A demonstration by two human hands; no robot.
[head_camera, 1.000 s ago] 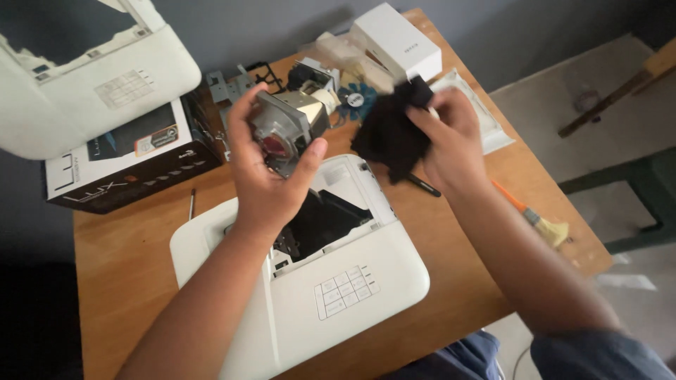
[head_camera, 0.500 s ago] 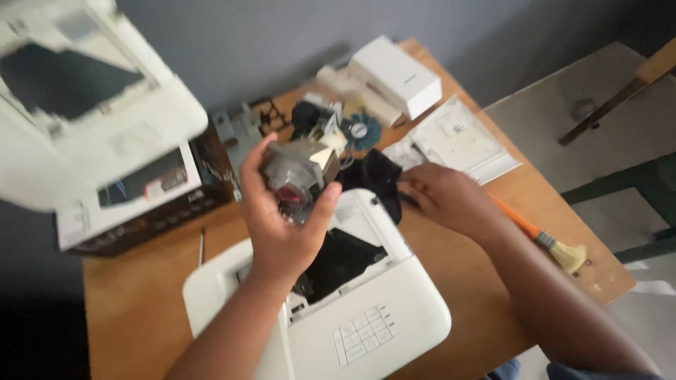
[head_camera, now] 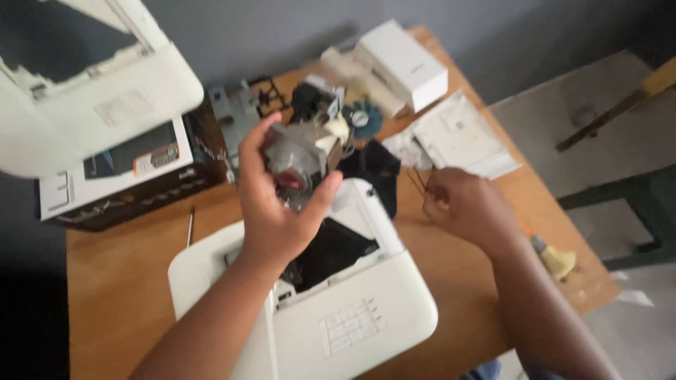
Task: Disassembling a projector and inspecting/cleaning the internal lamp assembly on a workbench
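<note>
Mid-frame, the left hand (head_camera: pixel 282 211) grips a grey metal lamp module (head_camera: pixel 303 158) above the white plastic projector casing (head_camera: pixel 352 309); the right hand (head_camera: pixel 468 207), centre right, pinches a thin dark stick (head_camera: pixel 417 181).

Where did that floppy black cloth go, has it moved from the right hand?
Yes. The black cloth has dropped from the right hand onto the wooden table, behind the white plastic casing; that hand now pinches a thin stick.

Wooden table (head_camera: pixel 127 309), grey wall (head_camera: pixel 267 35) behind, pale floor (head_camera: pixel 620 119), green furniture frame (head_camera: pixel 634 204) at right.
</note>
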